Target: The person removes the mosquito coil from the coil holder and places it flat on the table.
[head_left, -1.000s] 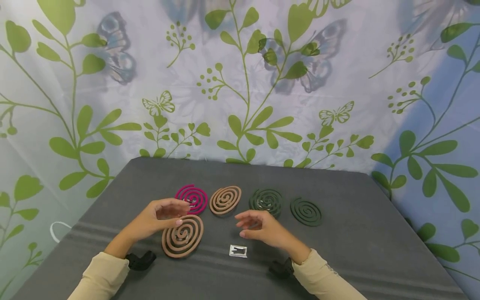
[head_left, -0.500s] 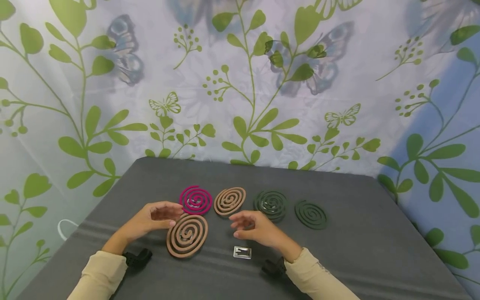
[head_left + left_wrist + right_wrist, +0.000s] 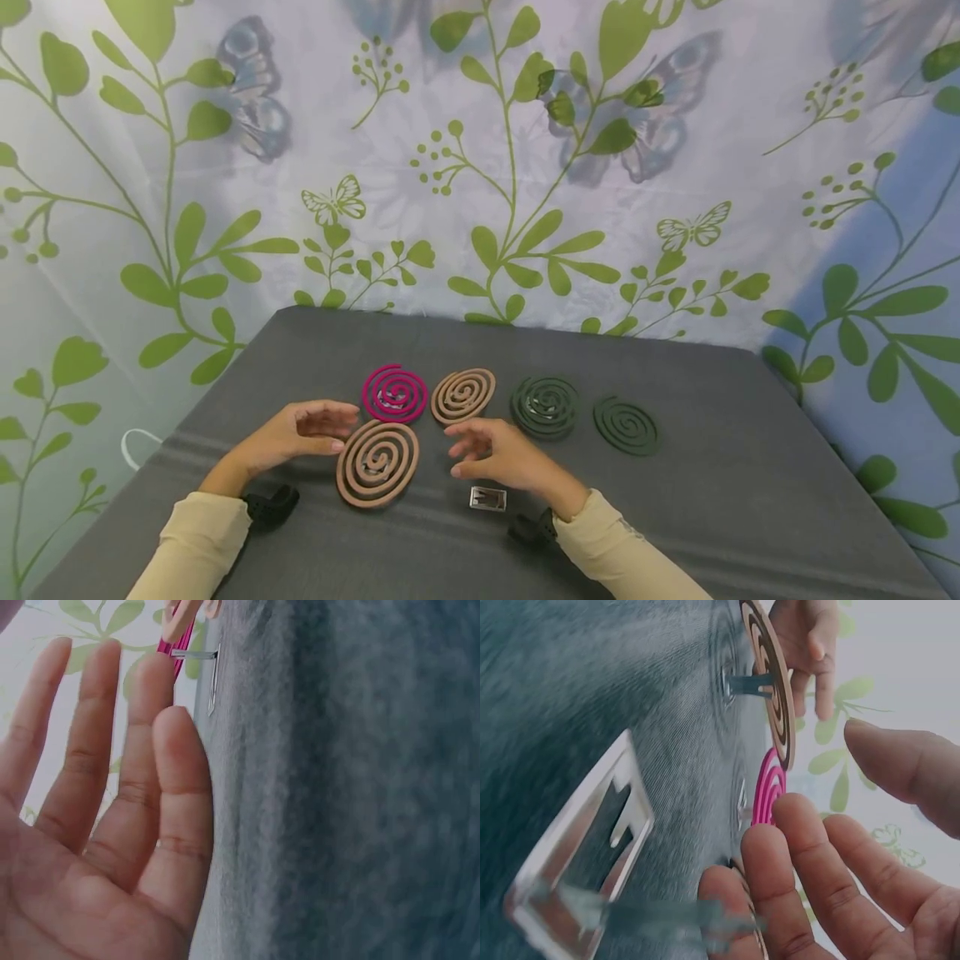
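My left hand (image 3: 300, 433) hovers with loosely bent fingers at the left side of a tan mosquito coil (image 3: 378, 462). That coil sits raised on a metal stand, as the right wrist view shows. My right hand (image 3: 502, 454) is held over the table with fingers spread and nothing in them. Just below it lies a bare silver coil stand (image 3: 487, 498), its upright tab (image 3: 667, 919) blurred in the right wrist view. Behind the hands, a pink coil (image 3: 394, 393), another tan coil (image 3: 463, 396) and a dark green coil (image 3: 544, 407) rest on stands.
A second dark green coil (image 3: 626, 426) lies at the right end of the row. All of it is on a grey cloth-covered table (image 3: 720, 492). A leaf-and-butterfly curtain (image 3: 450, 208) hangs behind, and a white cable loop (image 3: 129, 450) shows at the left edge.
Both hands have drifted left. The left thumb and fingers, which overlapped the front tan coil and the pink one, are now beside them. The coils stay in place while the head view shifts slightly.
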`<action>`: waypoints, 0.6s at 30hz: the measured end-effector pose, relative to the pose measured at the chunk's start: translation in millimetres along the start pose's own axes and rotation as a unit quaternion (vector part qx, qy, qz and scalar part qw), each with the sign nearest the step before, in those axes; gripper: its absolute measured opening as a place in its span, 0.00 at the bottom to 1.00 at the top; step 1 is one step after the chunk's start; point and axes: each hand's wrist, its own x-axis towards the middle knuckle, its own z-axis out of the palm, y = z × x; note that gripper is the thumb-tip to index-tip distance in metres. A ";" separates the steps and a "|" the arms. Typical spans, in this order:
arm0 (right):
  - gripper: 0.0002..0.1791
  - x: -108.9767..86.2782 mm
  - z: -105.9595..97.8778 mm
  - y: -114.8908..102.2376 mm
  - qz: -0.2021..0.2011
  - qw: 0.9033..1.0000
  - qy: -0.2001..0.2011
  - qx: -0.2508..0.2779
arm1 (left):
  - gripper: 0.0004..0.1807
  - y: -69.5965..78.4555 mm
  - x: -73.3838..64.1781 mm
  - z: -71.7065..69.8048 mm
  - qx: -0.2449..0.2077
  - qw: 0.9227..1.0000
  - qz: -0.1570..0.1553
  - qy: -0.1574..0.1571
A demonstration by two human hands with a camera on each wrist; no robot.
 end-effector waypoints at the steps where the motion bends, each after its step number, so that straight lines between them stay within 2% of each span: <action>1: 0.30 0.9 1.2 -1.5 0.003 1.000 -0.002 -0.002 | 0.28 -0.2 -0.5 -0.6 0.003 1.000 -0.002 0.000; 8: 0.32 7.9 12.8 -12.9 0.018 1.000 0.004 -0.018 | 0.33 -3.0 -3.2 -4.8 0.014 1.000 -0.011 -0.013; 18: 0.37 19.0 32.6 -23.6 0.047 0.998 0.022 -0.032 | 0.45 -2.5 -4.4 -4.8 0.025 0.998 -0.054 -0.030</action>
